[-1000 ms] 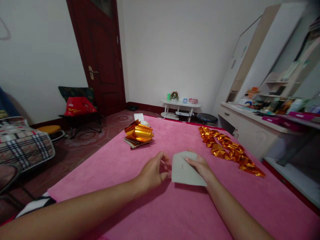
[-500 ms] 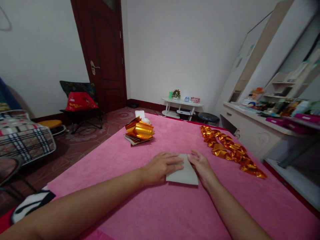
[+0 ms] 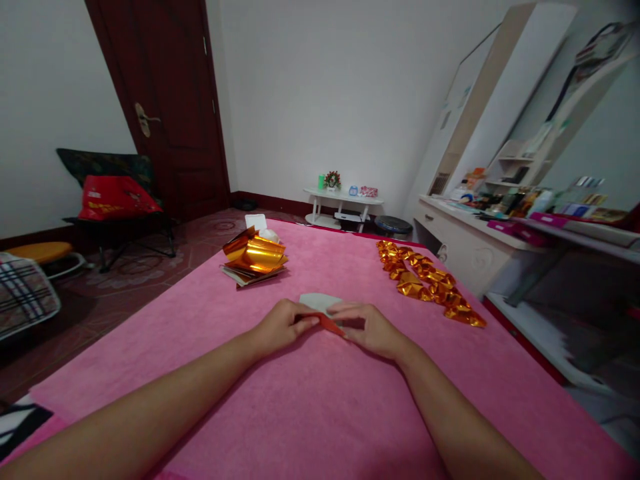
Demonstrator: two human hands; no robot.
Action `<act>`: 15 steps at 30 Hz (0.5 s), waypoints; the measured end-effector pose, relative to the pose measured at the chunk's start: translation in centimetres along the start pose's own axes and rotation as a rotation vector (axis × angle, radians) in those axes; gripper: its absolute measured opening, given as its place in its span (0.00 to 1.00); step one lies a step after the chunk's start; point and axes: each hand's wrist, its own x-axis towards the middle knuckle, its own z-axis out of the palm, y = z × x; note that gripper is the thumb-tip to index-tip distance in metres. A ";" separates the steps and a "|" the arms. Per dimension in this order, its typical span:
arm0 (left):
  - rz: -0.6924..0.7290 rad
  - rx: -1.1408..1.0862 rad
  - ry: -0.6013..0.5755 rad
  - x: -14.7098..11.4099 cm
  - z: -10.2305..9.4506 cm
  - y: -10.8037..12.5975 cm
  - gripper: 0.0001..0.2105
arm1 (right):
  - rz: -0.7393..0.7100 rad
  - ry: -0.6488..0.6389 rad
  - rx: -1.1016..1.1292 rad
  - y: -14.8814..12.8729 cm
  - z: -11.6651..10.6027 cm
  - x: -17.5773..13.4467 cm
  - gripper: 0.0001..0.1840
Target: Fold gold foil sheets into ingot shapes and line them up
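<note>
A sheet of paper (image 3: 320,301), pale on its upper face, lies between my hands on the pink cloth. Its near edge is turned up and shows an orange-gold underside. My left hand (image 3: 285,327) pinches the left end of that raised edge between thumb and fingers. At the right end, my right hand (image 3: 367,328) grips the edge with bent fingers, the fingertips over the paper. Beyond my left hand sits a loose stack of gold foil sheets (image 3: 257,257). Folded gold foil pieces (image 3: 420,273) lie in rows to the right.
Pink cloth (image 3: 300,413) covers the surface under my arms. A white item (image 3: 256,222) stands behind the foil stack. A dressing table (image 3: 480,240) with bottles is at the right. A low white table (image 3: 345,195), a round black stool (image 3: 394,225) and a chair with a red bag (image 3: 117,197) stand farther off.
The paper lay flat under my hands; now its near edge is folded up, showing orange. My hands have come to that edge. The view has turned right.
</note>
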 end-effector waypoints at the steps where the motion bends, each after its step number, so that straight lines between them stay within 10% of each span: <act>1: -0.069 -0.026 0.050 0.0 0.0 0.0 0.14 | -0.006 -0.043 0.036 -0.4 -0.1 0.0 0.19; 6: -0.256 -0.134 0.203 0.2 0.2 0.3 0.16 | 0.113 -0.030 0.187 -1.1 0.3 0.1 0.10; 15: -0.291 0.167 0.284 1.3 -0.3 -2.0 0.15 | 0.374 0.450 -0.154 0.7 2.4 1.4 0.12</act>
